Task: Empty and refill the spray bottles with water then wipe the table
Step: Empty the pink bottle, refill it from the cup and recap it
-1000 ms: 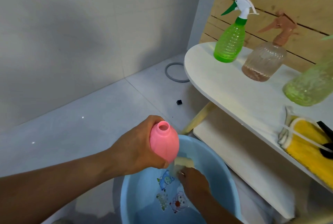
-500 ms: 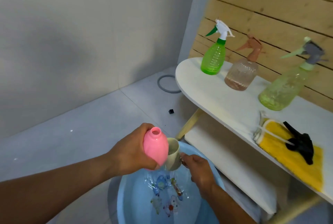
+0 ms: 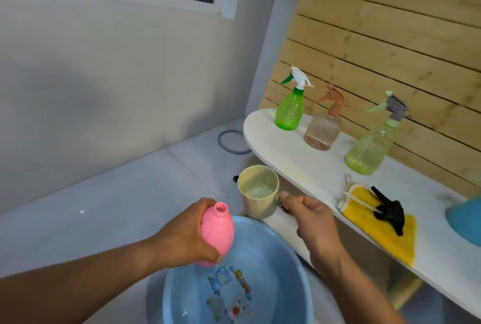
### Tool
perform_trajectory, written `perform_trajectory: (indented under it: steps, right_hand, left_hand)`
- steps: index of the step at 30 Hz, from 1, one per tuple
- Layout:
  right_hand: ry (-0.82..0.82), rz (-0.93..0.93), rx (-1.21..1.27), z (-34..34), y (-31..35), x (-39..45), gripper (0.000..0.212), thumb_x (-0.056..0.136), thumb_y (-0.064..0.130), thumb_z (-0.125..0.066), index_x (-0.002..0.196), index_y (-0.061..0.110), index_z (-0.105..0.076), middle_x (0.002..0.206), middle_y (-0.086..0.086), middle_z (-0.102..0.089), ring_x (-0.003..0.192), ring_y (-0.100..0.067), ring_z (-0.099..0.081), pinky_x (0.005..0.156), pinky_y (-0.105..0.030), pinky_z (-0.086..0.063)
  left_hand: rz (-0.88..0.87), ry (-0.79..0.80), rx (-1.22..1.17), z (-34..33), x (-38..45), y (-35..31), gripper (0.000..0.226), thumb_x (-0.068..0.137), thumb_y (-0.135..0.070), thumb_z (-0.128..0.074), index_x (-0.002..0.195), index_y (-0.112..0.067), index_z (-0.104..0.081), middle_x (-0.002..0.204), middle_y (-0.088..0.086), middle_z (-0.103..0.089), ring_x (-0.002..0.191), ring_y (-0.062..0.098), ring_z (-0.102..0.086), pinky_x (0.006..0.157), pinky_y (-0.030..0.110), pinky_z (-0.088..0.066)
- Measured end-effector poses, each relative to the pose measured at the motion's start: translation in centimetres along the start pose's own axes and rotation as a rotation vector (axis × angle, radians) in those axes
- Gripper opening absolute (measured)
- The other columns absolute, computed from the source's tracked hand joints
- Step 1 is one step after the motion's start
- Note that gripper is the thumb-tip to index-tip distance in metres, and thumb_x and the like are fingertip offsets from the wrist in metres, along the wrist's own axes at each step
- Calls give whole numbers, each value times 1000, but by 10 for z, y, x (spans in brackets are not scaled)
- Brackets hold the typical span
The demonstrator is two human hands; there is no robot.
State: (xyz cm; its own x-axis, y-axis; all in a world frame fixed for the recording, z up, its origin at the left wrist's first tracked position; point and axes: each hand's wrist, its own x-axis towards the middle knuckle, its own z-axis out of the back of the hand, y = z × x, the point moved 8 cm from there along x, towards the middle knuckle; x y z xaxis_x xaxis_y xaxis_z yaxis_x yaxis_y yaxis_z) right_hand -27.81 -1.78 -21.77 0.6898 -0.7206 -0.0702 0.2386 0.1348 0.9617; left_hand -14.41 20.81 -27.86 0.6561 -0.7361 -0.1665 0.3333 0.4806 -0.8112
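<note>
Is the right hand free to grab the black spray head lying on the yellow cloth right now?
Probably not yet. The right hand grips the handle of the cup, which holds water. The spray head lies uncovered on the cloth, nothing blocking it, but the cup must go first.

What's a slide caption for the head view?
Left hand holds uncapped pink bottle over blue basin; right hand raises cream cup of water.

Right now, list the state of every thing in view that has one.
pink bottle: uncapped, tilted, held by left hand over basin
cup: upright, some water inside, held by right hand
blue basin: holds water
green spray bottle: capped, upright on table
peach spray bottle: capped, upright
pale green spray bottle: capped, upright
black spray head: detached, lying on yellow cloth
</note>
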Motion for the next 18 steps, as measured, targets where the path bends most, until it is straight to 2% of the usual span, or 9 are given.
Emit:
perform_trajectory:
  steps: [2, 5, 9, 18]
  right_hand:
    - [-6, 79, -25, 6, 20, -2, 44, 82, 44, -78, 65, 14, -52, 63, 2, -45, 56, -9, -38, 57, -27, -35]
    - [-28, 203, -76, 14, 46, -6, 49, 84, 39, -78, 69, 2, -50, 60, 2, -39, 55, -10, -32, 49, -19, -30]
    - [-33, 342, -133, 18, 70, -15, 46, 86, 35, -78, 66, 5, -49, 54, 9, -35, 51, -7, -29, 44, -13, -26]
    - [-27, 445, -244, 17, 87, -28, 45, 85, 43, -76, 67, 11, -50, 51, 13, -33, 51, -7, -29, 47, -17, -26]
  left_hand:
    - [-2, 0, 16, 0, -1, -6, 100, 47, -43, -94, 133, -44, -44, 124, -17, -57, 112, 13, -61, 84, 31, -60]
    - [-13, -12, 40, 1, -2, -16, 103, 45, -50, -92, 135, -45, -43, 125, -18, -58, 114, 15, -61, 93, 41, -59]
    - [-20, -53, 97, 3, -2, -26, 102, 46, -55, -90, 135, -50, -41, 123, -21, -58, 114, 18, -60, 95, 40, -57]
    - [-60, -65, 140, -1, 1, -35, 102, 47, -60, -89, 135, -54, -38, 124, -24, -56, 115, 18, -57, 97, 40, -55]
